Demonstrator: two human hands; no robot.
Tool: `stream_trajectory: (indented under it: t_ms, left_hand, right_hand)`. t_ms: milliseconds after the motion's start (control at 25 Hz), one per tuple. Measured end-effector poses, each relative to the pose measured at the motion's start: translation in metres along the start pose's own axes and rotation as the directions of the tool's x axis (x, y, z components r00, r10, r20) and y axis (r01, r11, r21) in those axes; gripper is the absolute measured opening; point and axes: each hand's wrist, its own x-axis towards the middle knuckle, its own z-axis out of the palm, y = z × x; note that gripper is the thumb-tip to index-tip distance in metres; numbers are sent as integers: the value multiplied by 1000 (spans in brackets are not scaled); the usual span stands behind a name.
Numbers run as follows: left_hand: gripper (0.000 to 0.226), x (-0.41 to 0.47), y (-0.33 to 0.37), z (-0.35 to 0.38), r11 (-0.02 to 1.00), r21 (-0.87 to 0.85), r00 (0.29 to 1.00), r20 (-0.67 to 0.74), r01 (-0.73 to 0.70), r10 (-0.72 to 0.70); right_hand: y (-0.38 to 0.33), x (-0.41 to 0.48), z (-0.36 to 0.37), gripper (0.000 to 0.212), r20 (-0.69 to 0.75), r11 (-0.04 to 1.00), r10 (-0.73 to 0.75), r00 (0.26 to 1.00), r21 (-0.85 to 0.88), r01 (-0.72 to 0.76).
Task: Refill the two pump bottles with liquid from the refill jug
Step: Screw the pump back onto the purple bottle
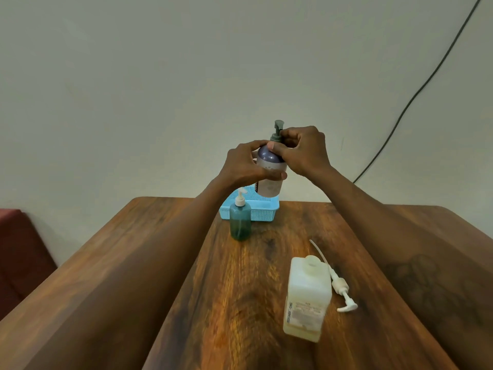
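Purple bottle (269,180) held above the basket (262,212), off the counter (240,289). The left grip (248,164) wraps its smooth, rigid body; the right grip (304,150) pinches the pump collar (276,137). Judged light, possibly slippery: steady by the body, twist at the collar. Teal bottle (240,220) stands before the basket; the open jug (306,297), likely heavier, stands nearer.

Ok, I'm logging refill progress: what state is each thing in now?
Purple pump bottle: upright, pump on, held.
Left hand: grips its body.
Right hand: fingers pinch the pump collar.
Teal pump bottle: standing, pump on.
Refill jug: standing, mouth open.
White pump: lying beside the jug.
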Motion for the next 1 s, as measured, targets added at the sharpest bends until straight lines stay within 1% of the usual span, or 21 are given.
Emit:
stream_trajectory:
  t_ms: [120,200,360,480,640,760,880,1000]
  left_hand:
    - [70,30,-19,7,999,48,1000,7,5,-5]
    - [71,45,-36,14,998,48,999,-3,37,-37]
    - [79,67,-74,32,984,1,984,8,176,-176]
    - [79,76,-95,44,974,14,973,51,226,-226]
    - [75,79,-114,55,955,63,950,102,290,-295]
    - [79,82,-117,59,939,131,925,172,319,-338]
    - [64,85,-116,60,918,218,886,264,331,-382]
    - [53,88,-119,61,892,307,841,331,332,-427]
  right_hand:
    - [24,19,20,33,-3,999,-27,1000,-27,27]
    - [42,31,34,32,7,999,-22,1000,-24,23]
    - [81,45,59,35,45,999,28,999,-43,-26]
    - [106,44,78,34,92,995,70,993,-77,-63]
    - [126,34,96,31,137,992,113,984,-65,-105]
    - [137,27,102,30,164,990,136,977,-62,-127]
    - [144,23,107,32,195,990,141,971,-51,-134]
    - [151,17,114,41,236,987,155,959,-80,-140]
